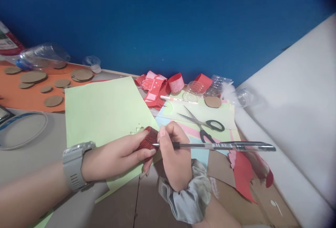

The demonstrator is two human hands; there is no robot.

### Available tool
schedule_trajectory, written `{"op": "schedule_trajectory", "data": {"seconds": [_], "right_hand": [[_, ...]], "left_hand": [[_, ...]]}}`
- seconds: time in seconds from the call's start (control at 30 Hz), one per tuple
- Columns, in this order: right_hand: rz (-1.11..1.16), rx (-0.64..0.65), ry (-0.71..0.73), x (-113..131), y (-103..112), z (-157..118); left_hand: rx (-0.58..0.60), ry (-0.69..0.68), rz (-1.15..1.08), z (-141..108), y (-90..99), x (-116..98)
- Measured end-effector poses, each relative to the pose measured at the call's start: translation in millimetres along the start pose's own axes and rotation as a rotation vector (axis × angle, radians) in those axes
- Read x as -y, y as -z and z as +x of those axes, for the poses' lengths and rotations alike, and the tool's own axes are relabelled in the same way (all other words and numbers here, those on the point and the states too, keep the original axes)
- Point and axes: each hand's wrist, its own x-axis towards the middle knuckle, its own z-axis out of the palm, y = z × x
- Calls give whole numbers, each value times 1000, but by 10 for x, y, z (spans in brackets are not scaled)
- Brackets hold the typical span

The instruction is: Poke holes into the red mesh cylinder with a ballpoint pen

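My left hand [122,156], with a grey watch at the wrist, is closed around a small red paper roll [150,137] covered in a black crosshatch pattern. My right hand [175,158] grips a black-and-clear ballpoint pen [219,146] near its tip. The pen's point meets the roll's side or sits just off it; I cannot tell which. Its capped end points right. Beneath the roll lies a large light-green sheet of paper [102,109] with a small cut or drawn mark by my left thumb. Beyond my right hand, scissors [201,123] with black handles lie partly open.
Cardboard discs [33,77] and a plastic bottle [44,55] rest on orange paper at left. Red paper rings [175,83], a white marker [178,99] and clear plastic pieces line the back. Red scraps [244,175] lie at right beside a white panel [296,91]. A blue wall rises behind.
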Motion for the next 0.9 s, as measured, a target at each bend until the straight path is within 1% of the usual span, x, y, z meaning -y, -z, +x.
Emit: {"op": "schedule_trajectory", "data": {"seconds": [0.2, 0.47, 0.63, 0.77, 0.9], "right_hand": [[-10, -34, 5, 9, -16, 3], [27, -9, -19, 22, -24, -11], [97, 32, -80, 19, -22, -7], [32, -28, -16, 11, -24, 4], [18, -35, -3, 23, -26, 6]], "left_hand": [[6, 3, 0, 7, 6, -11], [1, 7, 11, -13, 4, 0], [-6, 17, 34, 1, 8, -18], [-1, 6, 16, 10, 11, -15], [4, 4, 12, -7, 9, -4]]}}
